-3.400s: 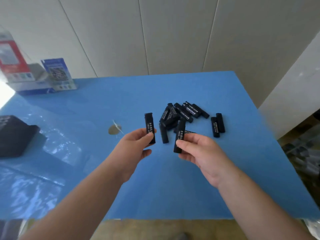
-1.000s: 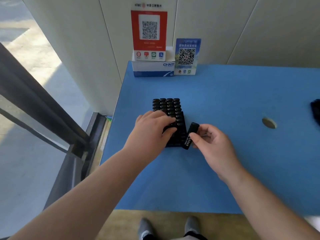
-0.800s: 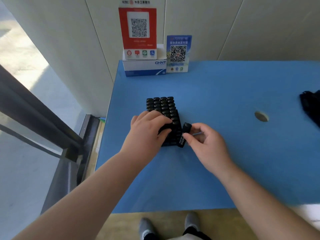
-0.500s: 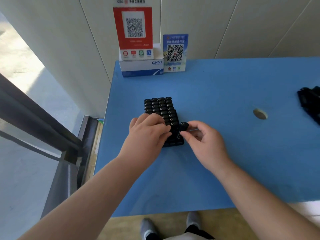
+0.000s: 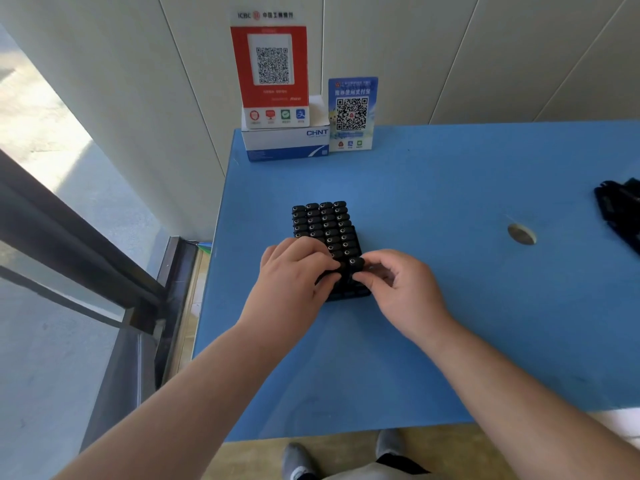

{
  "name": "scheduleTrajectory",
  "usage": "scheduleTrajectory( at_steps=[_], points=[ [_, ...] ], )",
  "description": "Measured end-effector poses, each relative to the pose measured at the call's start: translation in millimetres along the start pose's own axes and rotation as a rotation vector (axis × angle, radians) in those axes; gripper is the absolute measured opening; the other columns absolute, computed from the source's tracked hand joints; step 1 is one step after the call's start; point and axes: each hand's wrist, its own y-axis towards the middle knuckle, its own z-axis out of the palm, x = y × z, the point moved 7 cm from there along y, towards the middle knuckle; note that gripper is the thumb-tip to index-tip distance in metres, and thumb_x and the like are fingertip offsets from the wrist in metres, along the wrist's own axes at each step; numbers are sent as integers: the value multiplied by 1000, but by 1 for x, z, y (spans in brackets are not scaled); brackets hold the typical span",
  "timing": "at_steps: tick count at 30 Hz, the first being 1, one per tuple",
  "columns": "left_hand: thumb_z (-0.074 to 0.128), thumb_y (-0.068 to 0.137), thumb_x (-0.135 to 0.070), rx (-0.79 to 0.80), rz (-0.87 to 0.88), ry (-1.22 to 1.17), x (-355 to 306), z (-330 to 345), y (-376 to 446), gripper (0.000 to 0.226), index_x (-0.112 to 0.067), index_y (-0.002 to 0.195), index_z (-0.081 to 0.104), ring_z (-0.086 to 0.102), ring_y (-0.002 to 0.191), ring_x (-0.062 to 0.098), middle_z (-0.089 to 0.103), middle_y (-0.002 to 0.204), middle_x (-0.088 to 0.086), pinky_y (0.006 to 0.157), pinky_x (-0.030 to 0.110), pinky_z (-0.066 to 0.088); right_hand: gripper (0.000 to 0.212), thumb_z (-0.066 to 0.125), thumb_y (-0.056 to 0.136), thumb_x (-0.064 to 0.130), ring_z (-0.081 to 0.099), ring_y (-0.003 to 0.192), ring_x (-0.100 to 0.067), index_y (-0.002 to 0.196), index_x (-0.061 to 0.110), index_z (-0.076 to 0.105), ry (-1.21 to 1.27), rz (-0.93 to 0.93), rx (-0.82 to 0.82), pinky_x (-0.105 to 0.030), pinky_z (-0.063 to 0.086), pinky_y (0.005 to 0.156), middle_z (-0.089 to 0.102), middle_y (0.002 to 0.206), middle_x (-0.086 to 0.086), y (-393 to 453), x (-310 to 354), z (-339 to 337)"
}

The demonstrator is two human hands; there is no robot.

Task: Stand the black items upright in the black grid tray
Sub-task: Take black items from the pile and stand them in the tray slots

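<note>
Right hand (image 5: 398,289) pinches a black item (image 5: 355,266) upright over the grid tray (image 5: 348,295) near-right cell, left hand (image 5: 294,271) fingers curled on the neighbouring item: keep vertical, press straight down.

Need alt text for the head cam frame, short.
Two bare hands work at the near end of a black grid tray on a blue table: the right hand pinches an upright black item into a slot, while the left hand covers neighbouring slots. Farther rows already hold upright items.
</note>
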Motion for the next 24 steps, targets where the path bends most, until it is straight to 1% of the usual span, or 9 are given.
scheduleTrajectory(
  at_steps=[5, 8, 10, 12, 14, 16, 20, 22, 24],
  points=[
    [75, 81, -21, 26, 3, 20, -1, -1, 1, 14, -20, 95, 75, 55, 94, 18, 63, 99, -7, 89, 34, 41, 19, 73, 88, 10, 64, 79, -1, 97, 26, 75, -112, -3, 12, -13, 48, 72, 70, 87, 16, -2, 2, 3],
    [77, 80, -21, 35, 2, 30, -1, -2, 0, 20, -20, 100, 74, 54, 97, 20, 62, 102, -6, 91, 34, 37, 18, 72, 88, 10, 65, 81, 0, 99, 25, 74, -113, 34, -6, -19, 53, 77, 70, 89, 16, -5, 2, 2],
    [79, 79, -26, 57, -16, 58, -1, -4, 1, 30, -22, 107, 71, 49, 102, 21, 59, 105, -5, 93, 33, 34, 19, 73, 87, 10, 66, 86, 0, 98, 26, 72, -107, 72, -35, -25, 57, 81, 70, 93, 16, -10, -1, -2],
    [79, 77, -31, 81, -38, 89, -2, -5, 6, 39, -24, 114, 68, 44, 108, 22, 57, 111, -4, 96, 35, 34, 25, 75, 85, 12, 65, 90, 0, 95, 33, 66, -119, 96, -74, -30, 57, 83, 66, 94, 18, -17, -4, -9],
    [78, 78, -34, 96, -46, 102, -5, -6, 10, 44, -23, 119, 66, 43, 113, 24, 55, 116, -3, 99, 38, 35, 26, 76, 85, 14, 64, 92, -1, 98, 33, 63, -137, 121, -105, -34, 57, 85, 64, 95, 18, -26, -6, -18],
    [76, 79, -34, 108, -22, 97, -16, -6, 14, 45, -22, 121, 64, 42, 117, 24, 55, 120, -3, 101, 39, 35, 25, 76, 86, 15, 64, 92, -3, 100, 31, 63, -134, 141, -149, -34, 56, 85, 64, 96, 15, -34, -7, -33],
    [74, 80, -30, 181, 96, 76, -57, 7, 15, 42, -20, 120, 65, 45, 125, 22, 57, 125, -2, 104, 41, 36, 25, 78, 83, 17, 65, 89, -2, 99, 29, 63, -143, 152, -259, -29, 56, 81, 65, 95, 13, -51, -11, -81],
    [73, 80, -31, 217, 169, 79, -82, 19, 14, 42, -21, 120, 65, 48, 124, 22, 57, 127, -1, 104, 41, 38, 27, 79, 82, 17, 64, 89, -1, 100, 30, 63, -164, 185, -289, -28, 56, 83, 65, 97, 12, -64, -20, -110],
    [72, 80, -33, 266, 204, 91, -104, 34, 12, 44, -22, 121, 63, 50, 123, 23, 57, 128, -1, 103, 41, 40, 28, 79, 83, 22, 61, 91, 0, 105, 30, 64, -259, 212, -307, -28, 53, 86, 63, 99, 14, -82, -30, -141]
  ],
)
